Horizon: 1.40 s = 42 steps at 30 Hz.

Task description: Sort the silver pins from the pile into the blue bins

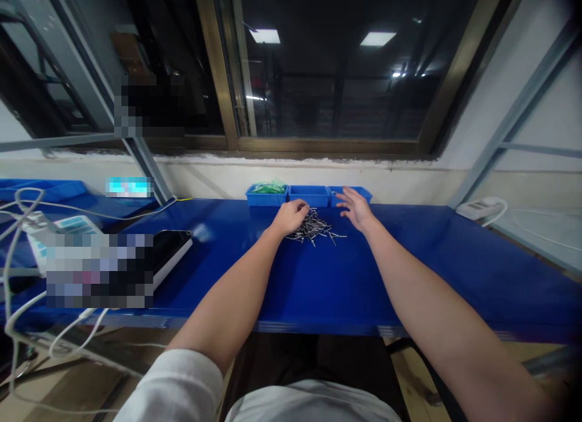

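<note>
A loose pile of thin metal pins (314, 225), which look like blind rivets, lies on the blue table (318, 282). At the pile's left edge is my left hand (292, 217), its fingers curled together against the pins; what they hold, if anything, is hidden. My right hand (355, 210) hovers to the right of the pile with its fingers spread and nothing in them. Just behind it stands a blue bin (364, 199), partly covered by that hand, with a few small pieces showing inside. A middle blue bin (309, 197) is beside it.
A left blue bin (267, 197) holds green plastic bags (270, 187). On the left lie a dark-screened device (175, 246) and white cables (18, 276). A white power strip (481, 208) rests at the right by a metal post (486, 149). A window runs behind.
</note>
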Motion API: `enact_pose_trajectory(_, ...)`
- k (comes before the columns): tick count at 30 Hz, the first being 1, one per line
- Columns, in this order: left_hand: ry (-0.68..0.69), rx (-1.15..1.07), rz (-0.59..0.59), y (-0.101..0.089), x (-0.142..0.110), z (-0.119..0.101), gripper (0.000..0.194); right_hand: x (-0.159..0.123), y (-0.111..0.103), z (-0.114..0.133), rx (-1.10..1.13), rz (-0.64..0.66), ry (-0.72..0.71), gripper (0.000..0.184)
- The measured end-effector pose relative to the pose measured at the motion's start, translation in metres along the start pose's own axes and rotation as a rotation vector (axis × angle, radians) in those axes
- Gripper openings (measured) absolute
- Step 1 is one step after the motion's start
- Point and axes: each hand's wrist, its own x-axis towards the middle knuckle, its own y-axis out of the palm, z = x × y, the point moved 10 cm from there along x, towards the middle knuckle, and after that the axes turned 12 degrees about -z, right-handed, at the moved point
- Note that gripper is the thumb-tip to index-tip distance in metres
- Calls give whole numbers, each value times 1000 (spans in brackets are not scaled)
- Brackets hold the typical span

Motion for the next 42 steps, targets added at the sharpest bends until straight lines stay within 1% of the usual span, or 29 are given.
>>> enact_pose_trajectory(2, -8, 11, -3, 0, 1, 2, 30, 4, -10, -1, -26, -40, -1, 62)
enact_pose_trajectory(4, -18, 21, -8, 1, 2, 6, 30, 6, -16, -4, -4, -61, 24, 64)
enact_pose_trajectory(7, -29, 33, -15, 2, 3, 11, 31, 8, -15, -9, 92, -64, 65, 63)
enact_pose_trajectory(9, -28, 39, -9, 3, 3, 13, 31, 7, -11, -10, 77, -59, 61, 60)
enact_pose_trajectory(11, -37, 54, 8, 5, 3, 15, 30, 6, -7, -9, -46, -57, 16, 52)
enact_pose_trajectory(13, -43, 72, 30, 7, 2, 15, 29, 4, 0, -4, -251, -25, -78, 37)
enact_pose_trajectory(16, -29, 96, 56, 10, 2, 13, 27, -5, 18, 0, -553, 114, -201, 13)
enact_pose_trajectory(18, -14, 105, 69, 11, 2, 11, 27, -11, 28, -1, -647, 211, -228, 9)
enact_pose_trajectory(20, 2, 104, 79, 12, 2, 9, 27, -14, 33, -3, -683, 247, -229, 9)
enact_pose_trajectory(25, 36, 117, 94, 16, 1, 9, 27, -15, 38, -7, -736, 201, -247, 21)
enact_pose_trajectory(30, 77, 121, 97, 18, 0, 7, 27, -15, 47, -12, -764, 226, -272, 20)
enact_pose_trajectory(35, 83, 127, 111, 19, 0, 6, 28, -17, 51, -15, -771, 268, -260, 18)
enact_pose_trajectory(38, 90, 130, 117, 20, -1, 5, 27, -20, 52, -4, -687, 266, -284, 17)
enact_pose_trajectory(40, 99, 130, 115, 20, 0, 4, 27, -24, 54, 4, -575, 307, -294, 18)
enact_pose_trajectory(42, 110, 127, 113, 20, 0, 3, 27, -28, 57, 8, -496, 367, -284, 23)
